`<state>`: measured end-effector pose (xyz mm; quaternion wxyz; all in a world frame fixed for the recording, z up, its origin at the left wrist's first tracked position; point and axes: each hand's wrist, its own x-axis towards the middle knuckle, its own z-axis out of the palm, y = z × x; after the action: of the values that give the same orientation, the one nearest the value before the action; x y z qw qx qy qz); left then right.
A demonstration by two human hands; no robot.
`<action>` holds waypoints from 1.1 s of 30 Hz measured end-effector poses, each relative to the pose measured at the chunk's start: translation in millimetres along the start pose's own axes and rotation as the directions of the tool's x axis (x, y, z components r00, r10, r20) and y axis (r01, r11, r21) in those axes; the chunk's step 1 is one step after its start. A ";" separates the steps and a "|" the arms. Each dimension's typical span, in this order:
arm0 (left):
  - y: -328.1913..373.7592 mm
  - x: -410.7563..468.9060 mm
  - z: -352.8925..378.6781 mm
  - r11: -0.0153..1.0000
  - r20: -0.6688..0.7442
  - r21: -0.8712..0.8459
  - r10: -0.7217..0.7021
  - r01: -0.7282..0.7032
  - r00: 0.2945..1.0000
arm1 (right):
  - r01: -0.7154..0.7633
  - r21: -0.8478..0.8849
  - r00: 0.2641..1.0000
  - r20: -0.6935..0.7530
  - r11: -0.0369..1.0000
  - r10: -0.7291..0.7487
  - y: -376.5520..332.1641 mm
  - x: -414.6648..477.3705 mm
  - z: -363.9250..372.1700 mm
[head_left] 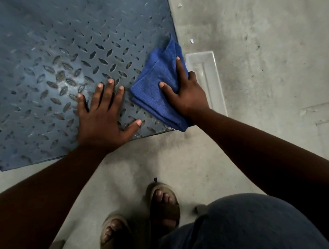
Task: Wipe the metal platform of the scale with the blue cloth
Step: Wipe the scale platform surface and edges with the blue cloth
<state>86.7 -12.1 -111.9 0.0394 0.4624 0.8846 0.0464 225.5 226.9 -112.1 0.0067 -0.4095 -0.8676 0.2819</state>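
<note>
Two hands on platform (45,54): right hand (187,93) fingers grip folded blue cloth (158,87); left hand (103,119) fingers spread flat.

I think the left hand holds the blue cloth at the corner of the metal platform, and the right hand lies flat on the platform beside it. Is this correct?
Not quite: the hands are swapped. In the head view the right hand holds the blue cloth at the corner of the metal platform, and the left hand lies flat on the platform beside it.
</note>
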 end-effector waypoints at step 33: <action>-2.5 -1.1 2.0 0.998 0.014 -0.067 -0.014 0.015 1.000 | -0.038 0.140 0.998 0.061 0.989 0.029 -30.7 130.3 -7.3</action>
<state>85.6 -14.4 -114.1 0.0614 0.4547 0.8856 0.0724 119.0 308.1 -119.4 0.0053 -0.4140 -0.8383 0.3548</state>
